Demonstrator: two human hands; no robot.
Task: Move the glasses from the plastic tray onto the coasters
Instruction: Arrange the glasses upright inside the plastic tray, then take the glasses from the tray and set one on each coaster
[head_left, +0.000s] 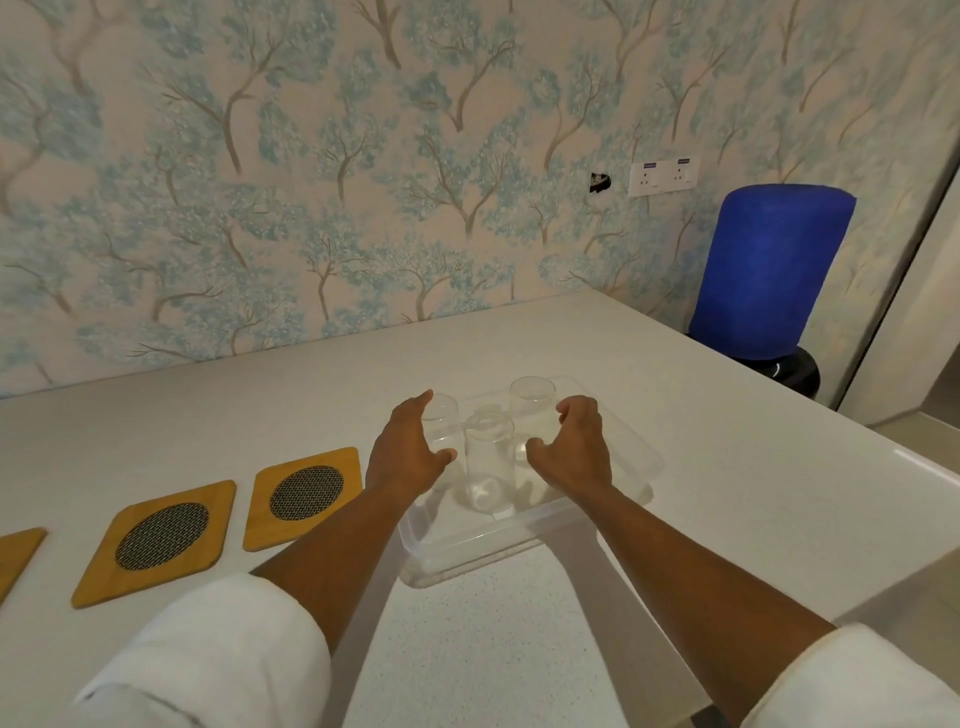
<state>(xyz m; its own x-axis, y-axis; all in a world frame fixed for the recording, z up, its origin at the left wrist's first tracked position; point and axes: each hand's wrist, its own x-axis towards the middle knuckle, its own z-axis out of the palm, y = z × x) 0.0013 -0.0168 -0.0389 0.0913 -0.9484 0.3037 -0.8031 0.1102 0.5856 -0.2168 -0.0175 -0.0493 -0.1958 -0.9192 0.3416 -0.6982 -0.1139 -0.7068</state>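
Both forearms reach forward from rolled white sleeves (218, 654) over the pale speckled table (519, 649). Left hand (408, 452) is spread, fingers curved around the left clear drinking glass (445, 423), thumb at its near side; whether it grips firmly or only touches cannot be told. Right hand (574, 447) is half curled beside the far-right clear glass (532, 410), fingertips at its wall, thumb pointing left toward the middle glass; grip likewise unclear.

Three clear cylindrical glasses stand upright, close together, inside the shallow transparent plastic tray (483, 551). The middle glass (488, 460) sits nearest, between the two hands, untouched.

Left of the tray, a row of square wooden coasters with dark round mesh centres lies flat on the table: one just beside the tray (304, 496), one further left (158, 540), and a third (18, 553) cut off by the left edge. All bare.

Far right, a blue cylindrical cover (769, 270) on a black base stands against the tree-patterned wallpaper (260, 182).
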